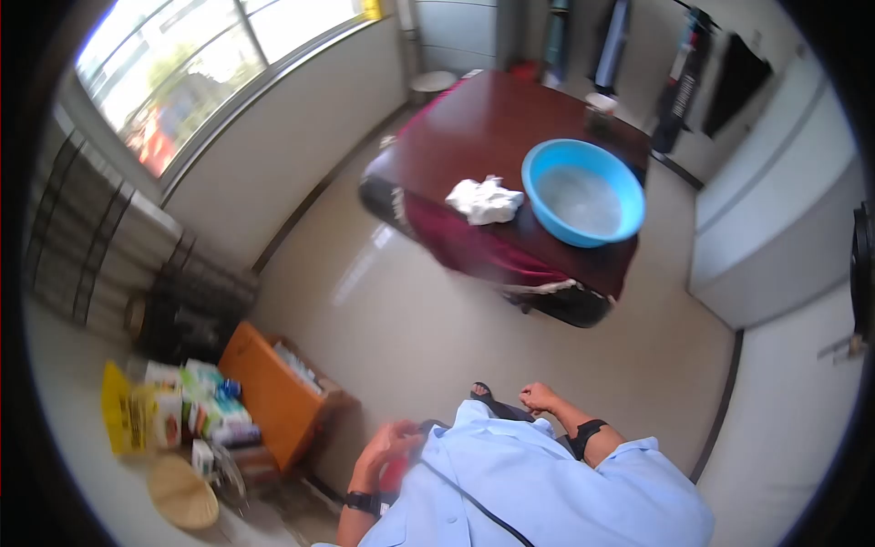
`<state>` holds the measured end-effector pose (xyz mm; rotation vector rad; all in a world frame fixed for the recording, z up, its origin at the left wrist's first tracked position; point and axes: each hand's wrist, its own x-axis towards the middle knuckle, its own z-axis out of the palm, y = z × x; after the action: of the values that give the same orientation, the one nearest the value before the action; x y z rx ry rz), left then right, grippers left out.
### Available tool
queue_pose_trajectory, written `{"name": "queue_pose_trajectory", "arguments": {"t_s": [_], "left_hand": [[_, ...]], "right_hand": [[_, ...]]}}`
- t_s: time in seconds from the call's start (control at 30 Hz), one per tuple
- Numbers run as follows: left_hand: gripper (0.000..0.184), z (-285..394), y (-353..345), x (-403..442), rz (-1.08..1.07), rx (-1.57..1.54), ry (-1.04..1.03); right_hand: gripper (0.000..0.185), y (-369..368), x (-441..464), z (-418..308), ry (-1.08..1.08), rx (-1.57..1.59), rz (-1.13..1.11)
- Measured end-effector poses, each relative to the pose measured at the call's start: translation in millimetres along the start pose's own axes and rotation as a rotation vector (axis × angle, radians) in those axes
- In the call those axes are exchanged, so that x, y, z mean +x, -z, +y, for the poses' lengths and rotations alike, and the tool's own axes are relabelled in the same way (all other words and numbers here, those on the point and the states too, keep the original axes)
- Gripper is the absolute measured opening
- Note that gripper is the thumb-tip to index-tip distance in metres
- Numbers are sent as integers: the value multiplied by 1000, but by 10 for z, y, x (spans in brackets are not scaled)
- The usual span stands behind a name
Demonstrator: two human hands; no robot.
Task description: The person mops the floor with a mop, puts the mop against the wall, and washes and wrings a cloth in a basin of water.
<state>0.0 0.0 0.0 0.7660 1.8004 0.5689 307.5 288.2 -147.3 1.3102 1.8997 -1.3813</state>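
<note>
My left hand is near the front of my light blue shirt, its fingers smeared by motion; something red shows just below it. My right hand hangs low in front of me with its fingers curled in, and nothing can be made out in it. Ahead, a blue basin with cloudy water stands on a dark red table. A crumpled white cloth lies beside the basin, to its left. Neither hand touches them.
An orange wooden cabinet stands at the lower left, beside packages and a yellow bag. A round stool is behind the table. A cup stands near the table's back right edge. A door is at right.
</note>
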Motion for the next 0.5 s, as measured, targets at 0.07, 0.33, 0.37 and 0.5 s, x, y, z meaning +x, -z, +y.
{"name": "queue_pose_trajectory", "arguments": {"t_s": [0.07, 0.33, 0.37, 0.5], "left_hand": [[50, -223, -86, -31, -117, 14, 56], [30, -266, 694, 2093, -403, 483, -398], [31, -176, 800, 2273, -496, 454, -365], [40, 430, 1287, 2970, -733, 623, -313]], "right_hand": [[42, -63, -558, 40, -167, 185, 70], [32, -214, -433, 837, -349, 263, 460], [32, -490, -525, 867, -380, 283, 643], [30, -1751, -522, 669, -517, 301, 1030]]}}
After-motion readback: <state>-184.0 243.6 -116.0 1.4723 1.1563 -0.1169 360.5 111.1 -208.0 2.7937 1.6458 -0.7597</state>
